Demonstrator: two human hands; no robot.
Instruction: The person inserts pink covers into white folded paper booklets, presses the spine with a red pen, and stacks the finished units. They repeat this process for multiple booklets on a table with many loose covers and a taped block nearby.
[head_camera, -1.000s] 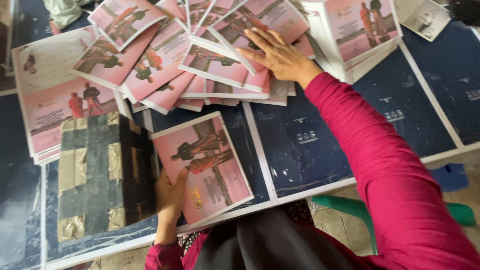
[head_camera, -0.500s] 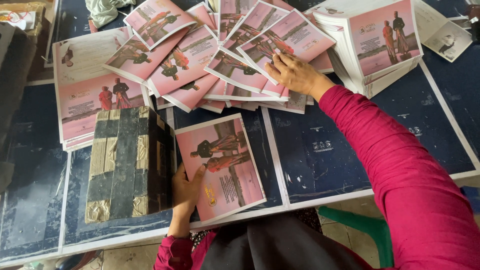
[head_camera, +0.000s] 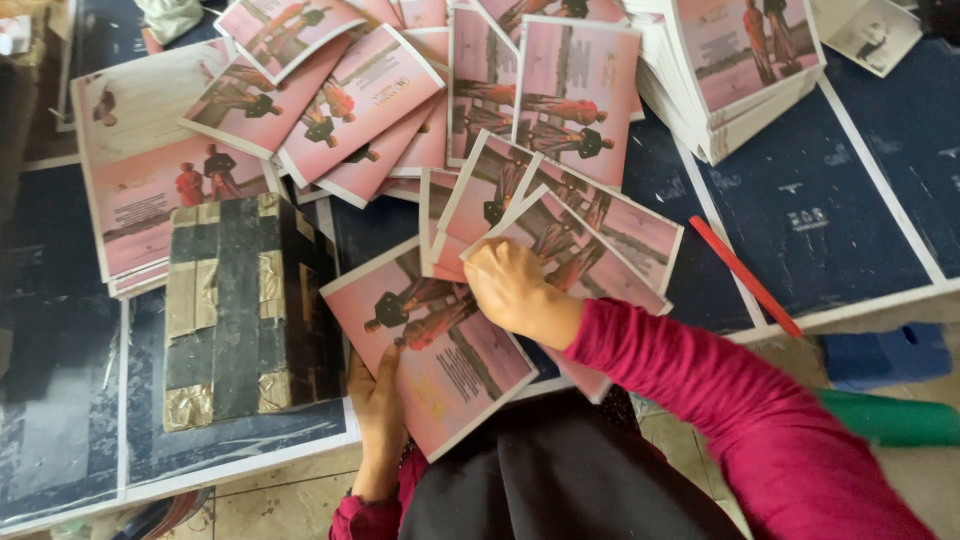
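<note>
Fingers of the right hand (head_camera: 510, 290) are curled down on a pink booklet (head_camera: 590, 260), pulling it off the fanned pile. The left hand (head_camera: 378, 400) lies flat, fingers spread, steadying the near booklet (head_camera: 440, 350) at its seven o'clock edge.

A dark worktable (head_camera: 860, 230) carries everything. At nine o'clock of the near booklet sits a taped black block (head_camera: 240, 310); at one o'clock rises a squared booklet stack (head_camera: 740, 70); a red pencil (head_camera: 745, 275) lies at three o'clock.

Good practice, I judge: drag one copy only, square its edges over the near booklet, keep the left palm pressing.

a pink printed booklet (head_camera: 440, 350) lies flat at the table edge (tilted), overlapped by fanned pink copies (head_camera: 590, 235).
</note>
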